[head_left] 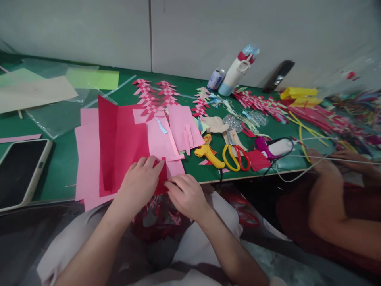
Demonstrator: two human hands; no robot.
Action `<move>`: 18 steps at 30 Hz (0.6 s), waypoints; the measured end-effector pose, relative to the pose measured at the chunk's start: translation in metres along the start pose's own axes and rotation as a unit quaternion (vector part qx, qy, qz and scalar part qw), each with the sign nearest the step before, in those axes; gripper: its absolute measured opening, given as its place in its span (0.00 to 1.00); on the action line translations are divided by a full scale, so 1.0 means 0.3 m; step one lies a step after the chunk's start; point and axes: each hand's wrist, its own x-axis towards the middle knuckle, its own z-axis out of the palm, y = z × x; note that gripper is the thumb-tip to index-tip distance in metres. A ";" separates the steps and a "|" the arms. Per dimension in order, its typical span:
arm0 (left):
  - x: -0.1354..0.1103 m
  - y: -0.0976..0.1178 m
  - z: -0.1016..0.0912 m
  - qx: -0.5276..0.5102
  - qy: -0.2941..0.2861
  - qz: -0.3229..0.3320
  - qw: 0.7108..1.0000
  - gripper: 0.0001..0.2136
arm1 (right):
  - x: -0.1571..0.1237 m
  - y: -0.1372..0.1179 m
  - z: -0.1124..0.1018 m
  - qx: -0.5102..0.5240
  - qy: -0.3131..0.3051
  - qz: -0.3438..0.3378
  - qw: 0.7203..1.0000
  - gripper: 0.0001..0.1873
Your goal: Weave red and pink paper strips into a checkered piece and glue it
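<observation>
A dark red sheet of paper (132, 139) lies on several pink sheets (86, 159), and its left part stands up in a fold. My left hand (141, 178) presses its curled fingers on the narrow red paper (162, 176) at the table's front edge. The right side of that same paper is pinched in the fingertips of my right hand (186, 194). Thin pink strips (187, 139) rest just beyond. Yellow-and-red scissors (235, 157) and a yellow-handled tool (210, 155) lie right of my hands.
Woven pink-and-red paper pieces (145, 97) lie at the back, near a can (216, 79) and a tilted bottle (235, 75). A phone (22, 171) is at the left. At the right, a co-worker's hands (324, 163) are among cords (303, 174).
</observation>
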 end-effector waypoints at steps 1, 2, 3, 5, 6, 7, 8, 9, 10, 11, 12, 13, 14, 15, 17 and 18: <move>0.000 0.000 -0.001 -0.003 0.000 0.000 1.000 0.20 | 0.000 0.001 0.002 -0.003 0.003 0.000 1.000 0.11; 0.001 0.000 -0.001 -0.005 0.000 0.000 1.000 0.20 | 0.001 0.003 0.004 -0.006 0.008 -0.002 1.000 0.12; 0.001 -0.001 -0.001 -0.006 -0.001 0.000 1.000 0.20 | 0.001 0.004 0.007 -0.010 0.012 -0.004 1.000 0.12; 0.003 -0.005 0.002 -0.006 -0.003 -0.001 1.000 0.20 | 0.003 0.006 0.013 -0.019 0.018 -0.007 1.000 0.12; 0.005 -0.007 0.005 -0.006 -0.003 -0.002 1.000 0.19 | 0.006 0.006 0.016 -0.025 0.020 -0.006 0.999 0.11; 0.007 -0.010 0.007 -0.008 -0.004 -0.002 1.000 0.19 | 0.009 0.005 0.019 -0.032 0.021 -0.002 0.999 0.11; 0.009 -0.013 0.009 -0.010 -0.005 -0.002 1.000 0.19 | 0.012 0.004 0.021 -0.040 0.023 0.003 0.999 0.11; 0.011 -0.016 0.011 -0.013 -0.005 -0.002 1.000 0.19 | 0.016 0.002 0.023 -0.046 0.026 0.008 0.999 0.10; 0.012 -0.020 0.013 -0.017 -0.004 -0.002 1.000 0.19 | 0.020 0.000 0.025 -0.050 0.029 0.013 0.998 0.10; 0.014 -0.023 0.014 -0.020 -0.004 -0.001 1.000 0.19 | 0.022 -0.002 0.028 -0.052 0.032 0.017 0.998 0.10; 0.015 -0.025 0.016 -0.023 -0.003 0.000 1.000 0.18 | 0.024 -0.003 0.030 -0.052 0.036 0.018 0.998 0.10; 0.015 -0.027 0.016 -0.026 -0.001 0.001 1.000 0.18 | 0.026 -0.004 0.032 -0.051 0.041 0.018 0.998 0.10; 0.016 -0.029 0.017 -0.028 0.001 0.003 1.000 0.18 | 0.026 -0.004 0.034 -0.049 0.044 0.016 0.998 0.10; 0.015 -0.030 0.018 -0.029 0.002 0.004 1.000 0.18 | 0.026 -0.003 0.036 -0.048 0.047 0.014 0.998 0.10; 0.014 -0.030 0.018 -0.029 0.004 0.004 1.000 0.18 | 0.024 -0.002 0.038 -0.044 0.048 0.010 0.998 0.10; 0.014 -0.030 0.018 -0.028 0.005 0.004 1.000 0.18 | 0.024 -0.001 0.037 -0.042 0.046 0.009 0.998 0.09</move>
